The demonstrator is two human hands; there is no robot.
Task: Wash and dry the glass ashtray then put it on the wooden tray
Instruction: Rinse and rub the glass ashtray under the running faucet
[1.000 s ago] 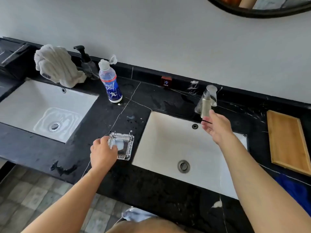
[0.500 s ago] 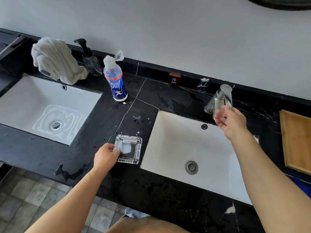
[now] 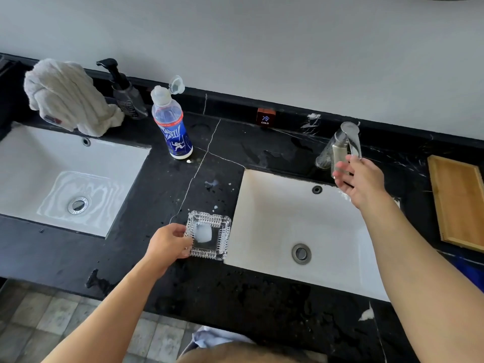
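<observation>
Glass ashtray (image 3: 208, 235) sits low at centre of the frame on the black counter (image 3: 157, 184), where it lay a moment ago; our left hand (image 3: 167, 244) still pinches its left edge. Our right hand (image 3: 360, 179) has risen, fingers loosely spread, touching the faucet (image 3: 340, 146) lever. We see a square, ribbed, clear dish holding a white smear. Beside it the right sink (image 3: 262, 205) is dry; the left sink (image 3: 31, 153) holds rippled water. At right edge lies the wooden tray (image 3: 461, 203).
</observation>
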